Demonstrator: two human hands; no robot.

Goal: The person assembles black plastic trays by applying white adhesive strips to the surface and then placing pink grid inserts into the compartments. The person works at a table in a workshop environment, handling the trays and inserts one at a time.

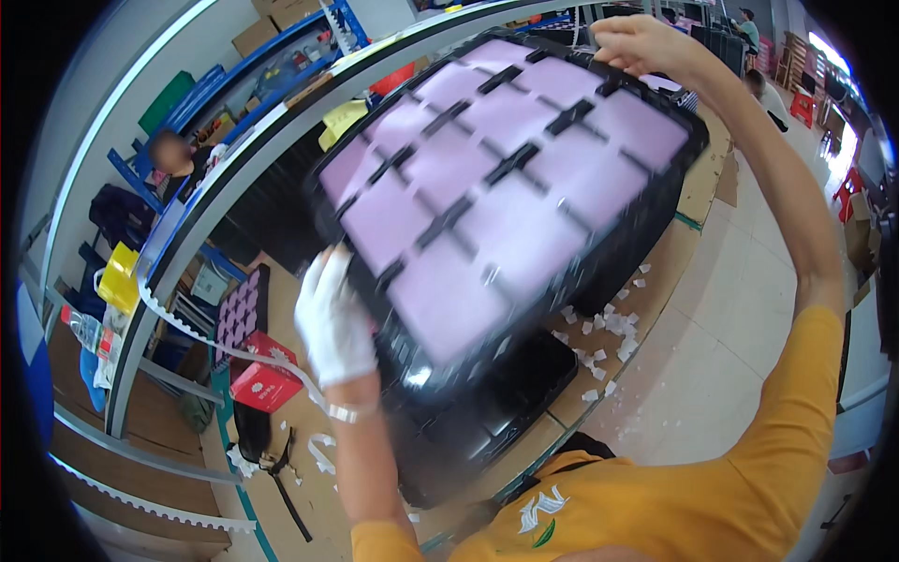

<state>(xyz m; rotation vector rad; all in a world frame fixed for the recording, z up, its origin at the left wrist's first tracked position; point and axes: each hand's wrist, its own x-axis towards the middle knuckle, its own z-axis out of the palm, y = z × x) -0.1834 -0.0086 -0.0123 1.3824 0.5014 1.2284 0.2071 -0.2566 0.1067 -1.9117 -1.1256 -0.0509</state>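
Observation:
A large black tray point(510, 164) with a grid of glossy pink-purple panels is held up tilted and slightly blurred. My left hand point(335, 318), in a white glove, grips its near left edge. At the far right edge, my bare right hand point(646, 47) is closed with bent fingers against the rim; its fingertips are partly hidden. Below the raised tray lies another black tray point(524, 393), smeared by motion and partly covered. Small white paper pieces point(609, 332) are scattered on the bench beside it.
On the cardboard-covered bench point(688, 211) stand a red box point(265, 382) and a smaller-looking pink-panelled tray point(242, 314). A black strap point(292, 501) lies nearby. A metal frame point(140, 356) with a scalloped white strip point(201, 339) runs along the left. Other people are farther off.

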